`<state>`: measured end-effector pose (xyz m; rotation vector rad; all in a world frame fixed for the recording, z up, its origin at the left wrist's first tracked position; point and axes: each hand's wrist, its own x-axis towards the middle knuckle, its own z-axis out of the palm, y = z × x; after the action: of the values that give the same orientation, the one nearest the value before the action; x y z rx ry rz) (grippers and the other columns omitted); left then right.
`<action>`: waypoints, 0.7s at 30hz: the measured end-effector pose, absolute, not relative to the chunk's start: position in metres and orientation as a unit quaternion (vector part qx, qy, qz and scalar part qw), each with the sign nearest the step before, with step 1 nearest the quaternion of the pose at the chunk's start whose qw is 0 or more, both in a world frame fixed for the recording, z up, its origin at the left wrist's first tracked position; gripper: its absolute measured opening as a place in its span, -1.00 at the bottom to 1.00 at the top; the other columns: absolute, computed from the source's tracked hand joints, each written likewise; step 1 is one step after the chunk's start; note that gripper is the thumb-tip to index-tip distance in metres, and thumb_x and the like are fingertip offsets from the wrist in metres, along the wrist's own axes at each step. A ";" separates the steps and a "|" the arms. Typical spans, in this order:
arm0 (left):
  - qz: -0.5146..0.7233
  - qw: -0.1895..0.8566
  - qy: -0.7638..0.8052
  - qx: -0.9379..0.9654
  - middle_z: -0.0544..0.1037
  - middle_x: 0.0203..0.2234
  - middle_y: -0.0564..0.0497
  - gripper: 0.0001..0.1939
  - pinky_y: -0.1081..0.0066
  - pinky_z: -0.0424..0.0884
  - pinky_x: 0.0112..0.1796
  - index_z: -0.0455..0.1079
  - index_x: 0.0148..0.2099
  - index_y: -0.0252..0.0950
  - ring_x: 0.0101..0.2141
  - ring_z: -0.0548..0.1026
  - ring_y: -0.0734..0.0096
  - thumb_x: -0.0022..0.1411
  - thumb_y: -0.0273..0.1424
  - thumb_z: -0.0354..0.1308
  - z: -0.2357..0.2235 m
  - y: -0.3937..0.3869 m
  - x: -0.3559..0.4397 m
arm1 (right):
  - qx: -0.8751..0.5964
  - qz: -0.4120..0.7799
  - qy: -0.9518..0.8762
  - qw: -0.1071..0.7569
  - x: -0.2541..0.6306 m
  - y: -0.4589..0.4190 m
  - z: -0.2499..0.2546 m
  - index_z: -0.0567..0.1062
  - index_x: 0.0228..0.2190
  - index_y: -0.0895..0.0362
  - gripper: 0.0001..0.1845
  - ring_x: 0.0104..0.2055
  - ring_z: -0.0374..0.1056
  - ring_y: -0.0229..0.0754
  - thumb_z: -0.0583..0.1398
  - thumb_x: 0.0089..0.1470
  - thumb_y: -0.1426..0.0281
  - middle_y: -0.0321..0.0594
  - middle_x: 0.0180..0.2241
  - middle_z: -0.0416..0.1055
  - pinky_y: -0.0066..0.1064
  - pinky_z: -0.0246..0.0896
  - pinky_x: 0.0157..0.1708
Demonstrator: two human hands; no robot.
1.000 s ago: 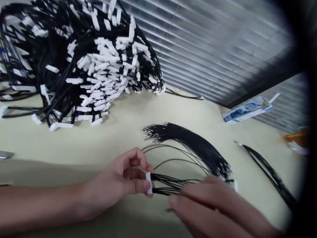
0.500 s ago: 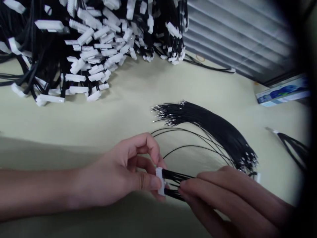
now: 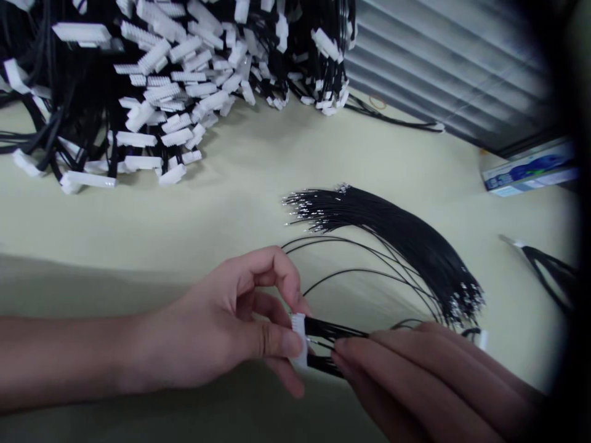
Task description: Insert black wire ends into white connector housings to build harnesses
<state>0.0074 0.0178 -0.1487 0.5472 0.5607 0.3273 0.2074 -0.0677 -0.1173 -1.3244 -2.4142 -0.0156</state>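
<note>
My left hand (image 3: 258, 326) pinches a white multi-pin connector housing (image 3: 300, 335) between thumb and fingers. Black wires (image 3: 332, 329) run out of its right side in an upper and a lower group. Between those groups, my right hand (image 3: 415, 375) grips a single black wire (image 3: 324, 345) close to its end. The wire's metal tip is at the housing's face; whether it has entered a slot I cannot tell. The right fingertips also lie against the other wires. Beyond the hands rests a thick bundle of loose black wires (image 3: 397, 215) with bare metal terminals.
A large heap of wired white connectors (image 3: 180, 92) fills the back left of the table (image 3: 249, 166). At the back right are a grey slatted blind (image 3: 429, 67) and a blue-and-white box (image 3: 530, 166). A black-handled tool (image 3: 545, 264) lies at the right edge.
The right hand's wire tip stays at the housing, in a slightly different position. A lower finger of my left hand has extended below the housing. The camera view has shifted slightly.
</note>
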 end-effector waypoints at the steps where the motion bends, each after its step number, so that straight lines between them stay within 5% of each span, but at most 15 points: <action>1: 0.159 0.912 0.272 0.264 0.42 -0.40 0.12 -0.78 0.50 0.59 -0.43 0.26 -0.35 -0.29 -0.46 0.47 0.61 0.10 -0.61 0.26 -0.148 0.018 0.007 | -0.462 -0.010 -0.866 0.191 0.208 -0.067 -0.117 0.44 -0.19 0.16 -0.84 -0.36 0.35 -0.30 0.06 0.27 0.46 -0.36 -0.40 0.50 -0.39 0.21 -0.23; 11: 0.154 0.906 0.278 0.280 0.42 -0.41 0.14 -0.77 0.49 0.58 -0.44 0.26 -0.34 -0.28 -0.45 0.49 0.57 0.09 -0.60 0.27 -0.149 0.017 0.006 | -0.437 -0.045 -0.882 0.171 0.212 -0.076 -0.124 0.49 -0.14 0.19 -0.74 -0.27 0.28 -0.15 0.04 0.25 0.50 -0.32 -0.32 0.53 -0.24 0.10 -0.16; 21: 0.152 0.906 0.270 0.289 0.43 -0.40 0.14 -0.78 0.49 0.58 -0.42 0.27 -0.31 -0.29 -0.45 0.49 0.59 0.10 -0.59 0.27 -0.149 0.016 0.003 | -0.458 -0.062 -0.869 0.176 0.207 -0.073 -0.121 0.47 -0.19 0.16 -0.78 -0.36 0.33 -0.22 0.04 0.25 0.50 -0.36 -0.38 0.52 -0.28 0.14 -0.23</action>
<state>0.0032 0.0157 -0.1486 0.5966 0.5571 0.3137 0.2068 -0.0728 -0.1209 -1.2979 -2.4614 -0.1748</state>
